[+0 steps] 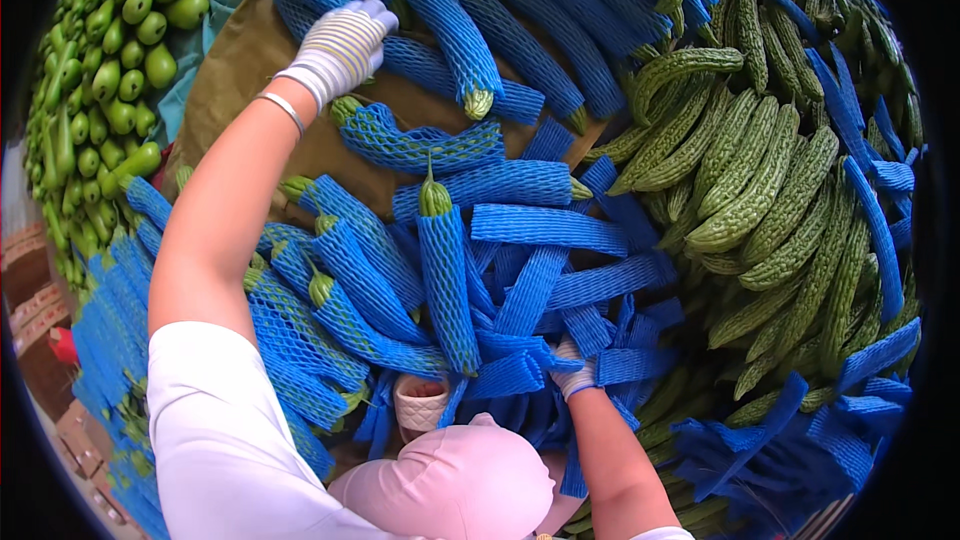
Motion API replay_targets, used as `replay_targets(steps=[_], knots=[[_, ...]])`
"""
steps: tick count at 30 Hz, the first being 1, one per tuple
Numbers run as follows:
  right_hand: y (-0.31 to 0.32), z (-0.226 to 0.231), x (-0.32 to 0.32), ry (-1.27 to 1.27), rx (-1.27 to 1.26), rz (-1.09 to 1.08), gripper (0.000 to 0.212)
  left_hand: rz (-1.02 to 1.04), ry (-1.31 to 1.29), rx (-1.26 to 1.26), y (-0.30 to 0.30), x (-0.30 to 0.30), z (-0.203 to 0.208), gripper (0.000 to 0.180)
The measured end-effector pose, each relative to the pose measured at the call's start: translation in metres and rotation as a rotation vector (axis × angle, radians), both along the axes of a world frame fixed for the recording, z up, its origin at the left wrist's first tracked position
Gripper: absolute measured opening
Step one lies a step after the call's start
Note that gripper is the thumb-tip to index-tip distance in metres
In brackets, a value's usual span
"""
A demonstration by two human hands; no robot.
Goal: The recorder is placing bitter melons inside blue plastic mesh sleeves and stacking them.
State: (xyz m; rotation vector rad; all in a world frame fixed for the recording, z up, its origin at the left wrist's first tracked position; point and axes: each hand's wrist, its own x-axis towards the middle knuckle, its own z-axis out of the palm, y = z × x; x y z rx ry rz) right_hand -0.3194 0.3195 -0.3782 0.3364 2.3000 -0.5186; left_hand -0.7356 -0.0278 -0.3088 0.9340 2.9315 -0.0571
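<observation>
My left hand [345,45], in a white striped glove, is stretched out to the far left of the pile. Its fingers are curled down on a netted bitter melon [425,65]; their tips are hidden. My right hand [575,372], also gloved, is low among loose blue foam net sleeves [540,290], closed on a foam net sleeve [510,372]. Between my hands, a bitter melon in blue netting [447,280] lies with its green stem end pointing away from me. Another melon [420,140] has its netting stretched unevenly over it.
Bare bitter melons [750,175] are heaped at the right. Rows of netted melons [570,10] lie at the far side, more at the near left. Smooth green gourds [130,50] fill the far left. Brown cloth [240,70] lies beneath. A pinkish cup-like container [421,403] stands near my body.
</observation>
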Motion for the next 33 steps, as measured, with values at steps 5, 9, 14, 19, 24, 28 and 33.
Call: replay_targets(steps=[5, 9, 14, 19, 24, 28, 33], knots=[[0.001, -0.003, 0.007, 0.058, 0.053, 0.019, 0.073, -0.073, -0.548, -0.110, 0.046, 0.081, -0.004, 0.047], [-0.001, 0.001, 0.002, -0.022, 0.009, -0.028, 0.074, -0.160, -0.364, -0.190, 0.040, 0.102, -0.019, 0.057], [0.003, -0.003, 0.009, 0.028, 0.014, -0.024, 0.072, -0.311, -0.316, -0.119, 0.040, 0.104, 0.002, 0.055], [0.001, -0.006, 0.010, 0.112, -0.086, -0.127, 0.073, -0.262, -0.441, 0.067, 0.049, 0.100, 0.003, 0.048], [0.010, -0.021, 0.022, 0.134, 0.016, 0.001, 0.073, 0.488, -0.425, 0.361, 0.084, 0.059, 0.017, 0.052], [0.005, -0.017, 0.018, 0.170, 0.028, 0.035, 0.071, 0.645, -0.574, 0.356, 0.124, 0.059, 0.002, 0.094], [0.002, -0.013, 0.014, 0.095, 0.080, 0.034, 0.068, 0.866, -0.645, 1.098, 0.168, 0.084, -0.021, 0.079]])
